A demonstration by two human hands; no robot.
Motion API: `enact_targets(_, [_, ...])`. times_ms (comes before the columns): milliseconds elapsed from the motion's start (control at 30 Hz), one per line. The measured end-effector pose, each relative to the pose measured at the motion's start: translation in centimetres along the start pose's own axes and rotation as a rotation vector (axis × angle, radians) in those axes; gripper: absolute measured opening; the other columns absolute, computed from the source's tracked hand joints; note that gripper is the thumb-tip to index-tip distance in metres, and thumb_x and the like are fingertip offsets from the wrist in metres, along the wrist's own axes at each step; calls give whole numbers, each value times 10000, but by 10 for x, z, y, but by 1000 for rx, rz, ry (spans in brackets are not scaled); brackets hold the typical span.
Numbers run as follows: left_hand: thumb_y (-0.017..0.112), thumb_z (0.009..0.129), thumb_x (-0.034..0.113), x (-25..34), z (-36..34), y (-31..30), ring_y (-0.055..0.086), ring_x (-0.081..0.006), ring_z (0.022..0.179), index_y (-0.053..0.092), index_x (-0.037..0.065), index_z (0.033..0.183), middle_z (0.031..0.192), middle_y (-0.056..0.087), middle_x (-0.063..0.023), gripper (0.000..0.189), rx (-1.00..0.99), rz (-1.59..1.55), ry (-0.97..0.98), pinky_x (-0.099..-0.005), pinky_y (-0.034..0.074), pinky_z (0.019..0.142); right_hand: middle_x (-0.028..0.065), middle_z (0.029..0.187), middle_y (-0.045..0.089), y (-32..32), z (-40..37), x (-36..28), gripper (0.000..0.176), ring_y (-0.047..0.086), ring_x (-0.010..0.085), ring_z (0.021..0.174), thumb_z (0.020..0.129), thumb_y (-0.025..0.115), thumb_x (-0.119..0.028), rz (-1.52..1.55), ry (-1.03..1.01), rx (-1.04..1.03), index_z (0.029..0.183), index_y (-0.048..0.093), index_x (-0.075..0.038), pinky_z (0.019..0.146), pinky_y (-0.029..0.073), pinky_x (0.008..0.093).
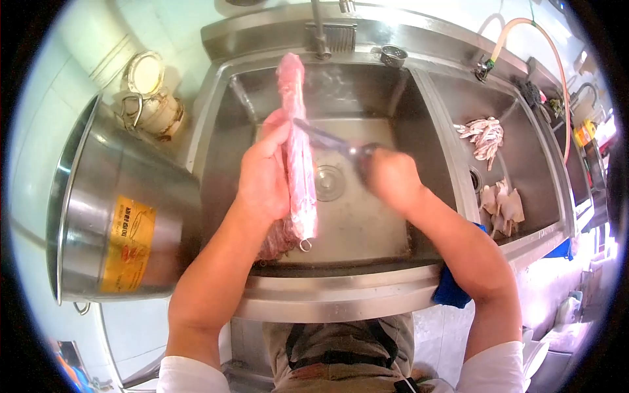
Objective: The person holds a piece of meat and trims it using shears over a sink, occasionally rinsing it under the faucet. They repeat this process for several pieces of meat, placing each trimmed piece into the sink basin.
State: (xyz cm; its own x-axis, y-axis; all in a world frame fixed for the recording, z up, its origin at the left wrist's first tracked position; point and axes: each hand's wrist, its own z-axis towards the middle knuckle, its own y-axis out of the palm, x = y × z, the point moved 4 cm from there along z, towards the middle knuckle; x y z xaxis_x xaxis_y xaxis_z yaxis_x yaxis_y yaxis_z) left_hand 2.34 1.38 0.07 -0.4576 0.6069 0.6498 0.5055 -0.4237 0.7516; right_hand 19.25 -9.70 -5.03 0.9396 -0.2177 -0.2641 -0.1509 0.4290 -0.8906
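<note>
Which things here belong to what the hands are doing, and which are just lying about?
In use: left hand, pink wrapped roll, right hand, blade, middle sink basin.
Lying about: big steel pot, blue cloth, pale pieces in the right basin, jars.

steel double sink (pixel 341 296); white tiled wall (pixel 62 46); large steel pot (pixel 92 196) left; bright light

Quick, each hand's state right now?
Left hand: closed around the pink meat roll.
Right hand: closed on a knife, blade at the roll.
</note>
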Motion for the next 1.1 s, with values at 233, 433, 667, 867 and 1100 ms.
enact_targets(233, [540, 939, 204, -4, 2, -5, 566, -207, 730, 498, 132, 1219, 893, 585, -52, 292, 1, -11, -109, -334, 474, 597, 267, 752, 620, 7, -5, 0, 142, 612, 454, 736, 742, 649, -92, 251, 64, -142, 762, 579, 29, 680, 505, 489])
enact_targets(433, [534, 948, 283, -6, 11, -9, 511, -198, 659, 538, 106, 1136, 804, 541, -55, 258, 82, -13, -118, -322, 419, 547, 296, 860, 633, 24, 0, 33, 241, 619, 453, 856, 785, 632, -167, 246, 306, -339, 845, 619, 66, 781, 512, 485])
enact_targets(667, [516, 931, 402, -7, 19, -22, 422, -180, 531, 486, 100, 1084, 645, 415, -37, 340, -60, 34, -179, -337, 355, 485, 186, 988, 685, 101, -51, 78, 219, 658, 347, 951, 758, 617, -141, -231, 173, -1010, 915, 712, -21, 789, 531, 430])
enact_targets(867, [412, 947, 483, -7, 16, -14, 457, -206, 527, 514, 93, 819, 616, 436, -48, 423, -94, -4, -234, -341, 385, 438, 156, 972, 698, 107, -68, 50, 234, 669, 333, 913, 738, 636, -144, -280, -90, -1145, 936, 728, -60, 770, 537, 429])
enact_targets(1100, [371, 920, 654, -3, 18, -21, 463, -205, 505, 438, 111, 661, 627, 468, -48, 605, -248, 43, -244, -338, 384, 424, 196, 951, 686, 89, -47, 63, 207, 663, 359, 909, 758, 628, -169, -296, 52, -1088, 871, 717, -20, 759, 531, 441])
